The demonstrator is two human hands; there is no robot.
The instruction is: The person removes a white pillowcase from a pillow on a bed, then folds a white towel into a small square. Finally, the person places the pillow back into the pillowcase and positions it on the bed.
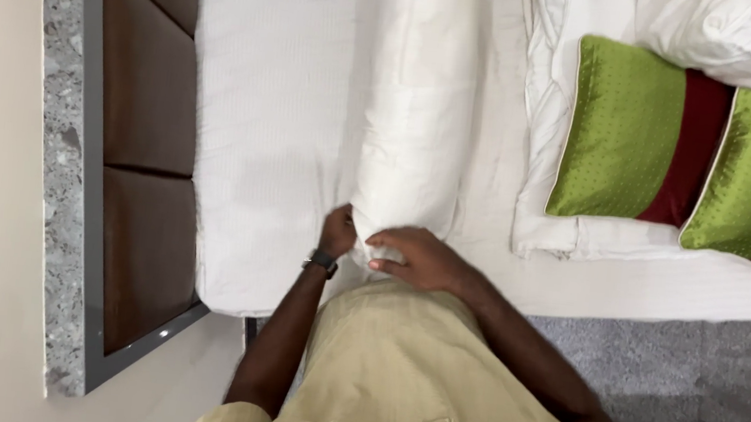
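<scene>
Your left hand (337, 232) and right hand (417, 258) both clasp the pillow (416, 104) by its near end; its long axis runs straight away from you across the bed (265, 116).

The white pillow (416, 104) is long and soft, with a plain cloth cover that shows small wrinkles and faint creases. It lies flat on the white bed sheet (265, 116), stretched from the far edge of the picture down to the near side of the mattress, between the brown padded headboard and the folded white duvet. Its near end is narrow and a little bunched. At this end the left hand (337, 232) presses on the corner from the headboard side, and the right hand (417, 257) lies over the edge of it, fingers closed on the cloth. The rest of the pillow rests free on the sheet.
</scene>
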